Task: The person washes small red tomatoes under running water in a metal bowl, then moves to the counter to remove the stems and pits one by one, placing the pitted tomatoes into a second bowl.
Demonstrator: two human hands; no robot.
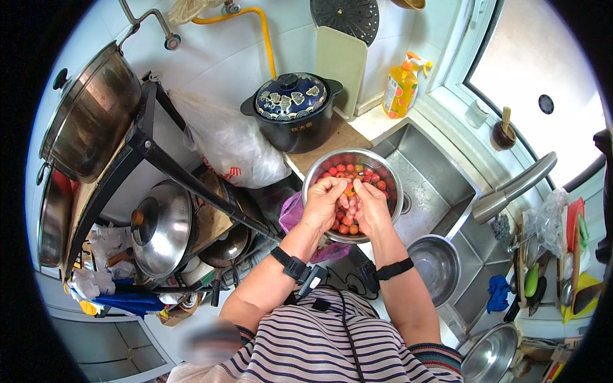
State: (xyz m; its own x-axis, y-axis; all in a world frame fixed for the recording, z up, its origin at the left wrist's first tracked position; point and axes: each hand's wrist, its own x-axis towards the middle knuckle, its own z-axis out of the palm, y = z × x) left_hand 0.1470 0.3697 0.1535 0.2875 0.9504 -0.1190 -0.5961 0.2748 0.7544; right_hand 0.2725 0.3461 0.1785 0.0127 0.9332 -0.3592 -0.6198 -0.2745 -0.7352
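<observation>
A stainless steel bowl (396, 203) holds many small red and orange cherry tomatoes (346, 229), some seemingly in water. Above its middle, my left hand (323, 198) and my right hand (369, 203) meet at the fingertips. Between both thumbs and forefingers is one orange-red cherry tomato (350, 190), pinched from either side. My lower fingers curl beneath it, partly hidden. A purple plastic bag (293, 218) lies against the left side of the bowl and shows again below it.
A steel sink (431, 177) with a faucet (515, 186) lies to the right; an empty metal bowl (433, 268) sits at its near edge. A lidded black pot (297, 129) stands behind on a wooden board (342, 139). A black metal rack (191, 172) rises at left, beside a stuffed plastic bag (239, 143).
</observation>
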